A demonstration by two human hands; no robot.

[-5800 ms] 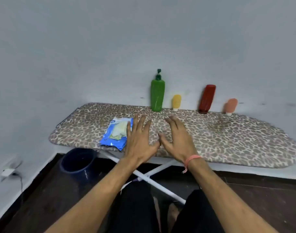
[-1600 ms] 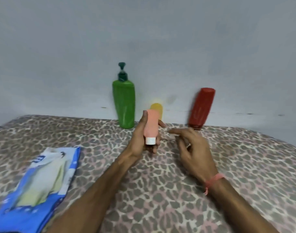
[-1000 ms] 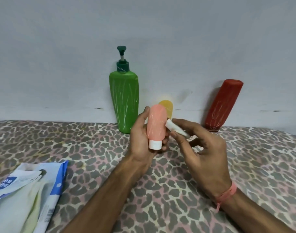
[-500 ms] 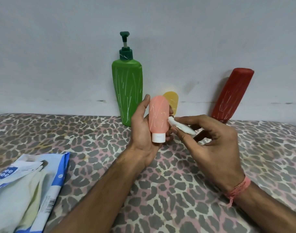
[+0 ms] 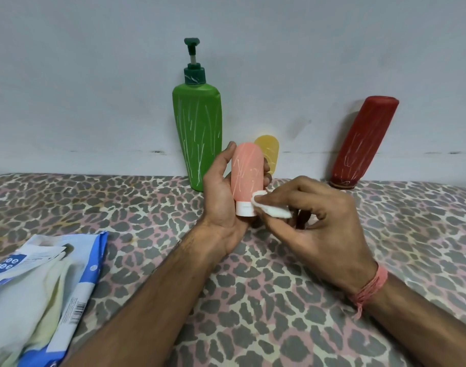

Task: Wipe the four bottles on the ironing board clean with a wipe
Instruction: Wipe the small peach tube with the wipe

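Left hand (image 5: 221,207) gripped the pink bottle (image 5: 246,173) cap-down above the ironing board (image 5: 279,287), thumb on one side, fingers curled round the other. Right hand (image 5: 316,234) pinched a folded white wipe (image 5: 270,209) between thumb and fingers, its tip touching the bottle just above the white cap. White scribbles covered the pink bottle. Green pump bottle (image 5: 198,136), yellow bottle (image 5: 269,152) and red bottle (image 5: 361,141) stood against the wall. Wipes pack (image 5: 41,295) lay at left.

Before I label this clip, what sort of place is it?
Probably a room at home, set up for cleaning: an ironing board against a plain wall, scribbled bottles along it, a wipes pack.
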